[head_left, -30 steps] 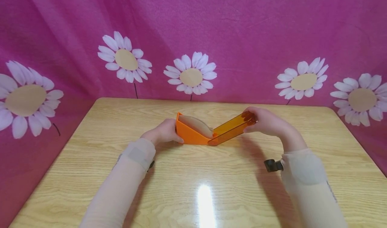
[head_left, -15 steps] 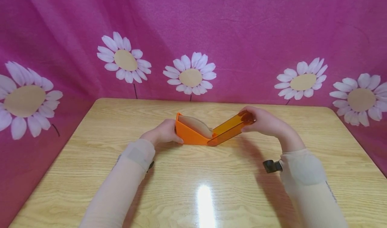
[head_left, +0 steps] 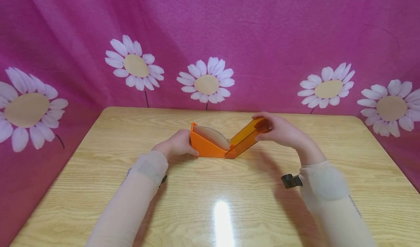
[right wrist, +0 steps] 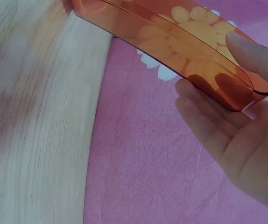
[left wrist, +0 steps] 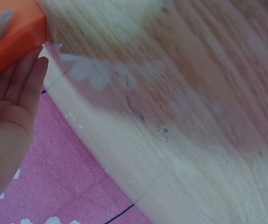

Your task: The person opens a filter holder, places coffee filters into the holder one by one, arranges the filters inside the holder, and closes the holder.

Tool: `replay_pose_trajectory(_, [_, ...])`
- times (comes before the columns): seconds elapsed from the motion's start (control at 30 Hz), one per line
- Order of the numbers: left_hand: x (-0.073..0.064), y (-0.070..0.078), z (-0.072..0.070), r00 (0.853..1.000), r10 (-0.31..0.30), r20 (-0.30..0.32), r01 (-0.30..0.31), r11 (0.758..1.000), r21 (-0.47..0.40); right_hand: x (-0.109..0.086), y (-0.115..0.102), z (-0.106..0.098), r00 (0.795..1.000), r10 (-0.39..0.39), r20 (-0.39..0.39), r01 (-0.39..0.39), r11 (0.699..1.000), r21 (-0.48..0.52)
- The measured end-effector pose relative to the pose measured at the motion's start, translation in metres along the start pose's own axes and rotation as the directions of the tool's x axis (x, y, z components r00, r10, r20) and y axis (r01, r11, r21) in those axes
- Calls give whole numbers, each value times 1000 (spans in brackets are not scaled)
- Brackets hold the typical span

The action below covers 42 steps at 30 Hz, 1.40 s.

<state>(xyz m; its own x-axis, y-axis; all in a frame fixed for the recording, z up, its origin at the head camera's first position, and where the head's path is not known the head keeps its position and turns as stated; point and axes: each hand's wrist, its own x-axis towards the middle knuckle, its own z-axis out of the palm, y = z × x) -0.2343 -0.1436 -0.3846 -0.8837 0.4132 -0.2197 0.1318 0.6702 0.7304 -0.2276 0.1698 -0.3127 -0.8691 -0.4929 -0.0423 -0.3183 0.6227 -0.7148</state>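
In the head view an orange wedge-shaped box [head_left: 207,145] sits on the table, with brown paper sheets [head_left: 212,134] that look like coffee filters standing in it. A see-through orange lid [head_left: 245,137] is hinged at its right end and tilts up to the right. My left hand [head_left: 177,143] grips the tall left end of the box, thumb on the near side. With thumb and fingers on either side, my right hand [head_left: 279,129] holds the lid's raised free end. The right wrist view shows the lid [right wrist: 185,51] between that thumb and the fingers.
The wooden table [head_left: 183,196] has a bright light reflection near its front. Behind and beside it hangs a pink cloth [head_left: 262,32] printed with several white daisies. A small black camera [head_left: 291,181] is strapped at the right wrist.
My right hand has moved left and slightly up, tilting the lid more steeply toward the box. The left hand and the box stay in place.
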Motion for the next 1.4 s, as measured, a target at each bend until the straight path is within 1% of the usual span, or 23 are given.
replay_pose_trajectory(0.3, [1, -2, 0, 1000, 6, -3, -6, 1000, 9, 7, -11, 12, 998, 36, -57, -35, 999, 18])
replay_pose_trajectory(0.47, [1, -2, 0, 1000, 13, -3, -13, 1000, 19, 12, -16, 21, 996, 37, -87, -33, 998, 47])
replay_pose_trajectory(0.6, [1, -1, 0, 1000, -1, -1, 1, 1000, 11, 18, -21, 29, 995, 25, -101, -17, 996, 83])
replay_pose_trajectory(0.73, [0, -1, 0, 1000, -8, 3, 8, 1000, 10, 23, -26, 36, 995, 23, -98, -14, 996, 94])
replay_pose_trajectory(0.93, [0, -2, 1, 1000, 2, 1, -2, 1000, 16, 32, -36, 44, 997, 13, -76, -8, 998, 66])
replay_pose_trajectory(1.23, [0, -1, 0, 1000, -5, -3, 5, 1000, 18, 40, -43, 54, 995, -65, -77, 65, 998, 4])
replay_pose_trajectory(1.4, [-1, -1, 0, 1000, 1, -1, -1, 1000, 20, 43, -47, 58, 996, -62, -58, 62, 998, 3])
